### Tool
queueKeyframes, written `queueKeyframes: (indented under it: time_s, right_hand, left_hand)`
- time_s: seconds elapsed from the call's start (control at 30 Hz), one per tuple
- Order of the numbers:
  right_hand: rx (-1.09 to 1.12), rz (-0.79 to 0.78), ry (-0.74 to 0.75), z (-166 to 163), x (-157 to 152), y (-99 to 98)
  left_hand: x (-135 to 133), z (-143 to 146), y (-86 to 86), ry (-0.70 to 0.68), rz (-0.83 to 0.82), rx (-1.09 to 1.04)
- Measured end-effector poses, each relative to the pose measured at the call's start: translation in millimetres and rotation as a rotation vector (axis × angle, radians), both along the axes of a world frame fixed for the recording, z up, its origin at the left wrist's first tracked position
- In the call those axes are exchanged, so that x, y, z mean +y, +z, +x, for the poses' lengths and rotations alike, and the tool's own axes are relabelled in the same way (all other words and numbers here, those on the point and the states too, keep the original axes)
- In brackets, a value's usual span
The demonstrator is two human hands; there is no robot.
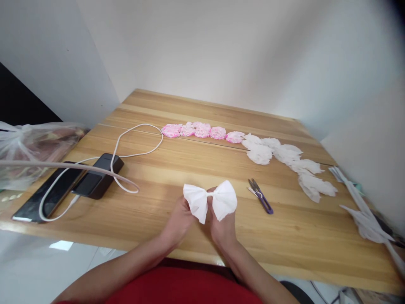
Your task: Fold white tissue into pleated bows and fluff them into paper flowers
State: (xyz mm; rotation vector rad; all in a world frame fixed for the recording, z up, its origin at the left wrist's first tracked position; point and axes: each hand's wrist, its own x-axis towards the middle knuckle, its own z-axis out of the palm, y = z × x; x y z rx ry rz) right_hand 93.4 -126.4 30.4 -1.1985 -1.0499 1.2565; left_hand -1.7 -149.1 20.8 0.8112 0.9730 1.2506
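Note:
A white tissue-paper bow (224,199), pinched narrow at its middle and fanned out on both sides, is held up over the front of the table. My left hand (181,217) grips its left side from below and behind. Behind the right fan, my right hand (224,228) is closed on the paper too. Most of my fingertips are hidden by the bow. To the right of my hands lie small thread snips (261,196) with a purple handle, blades pointing away from me.
Pink-edged paper flowers (201,130) and white paper flowers (259,153) form a row across the wooden table (152,177). At left are a black power bank (101,175), a phone (47,192), a looped white cable (117,145) and a plastic bag (38,147). White paper strips (363,219) lie at right.

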Motion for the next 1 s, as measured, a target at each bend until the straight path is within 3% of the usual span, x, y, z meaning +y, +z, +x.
queueKeyframes:
  time_s: [0.23, 0.43, 0.57, 0.73, 1.0]
  right_hand:
    - [0.124, 0.014, -0.015, -1.2, -2.2, -10.7]
    - [0.204, 0.008, 0.006, 0.7, 0.3, -17.4]
    - [0.096, 0.071, 0.006, 2.8, 2.0, -14.6]
    - [-0.058, 0.151, 0.038, 3.9, 1.6, -11.3]
    - [-0.133, 0.249, 0.101, 8.0, -0.9, -21.0]
  left_hand:
    - [-4.0, 6.4, -2.8, 0.091, -0.026, 0.079]
    - [-3.3, 9.4, 3.5, 0.074, -0.046, 0.036]
    - [-2.4, 6.2, 5.6, 0.086, -0.068, 0.044]
    - [-2.6, 2.1, -7.5, 0.239, -0.114, 0.054]
    - [-3.8, 3.9, -19.2, 0.207, -0.058, -0.164]
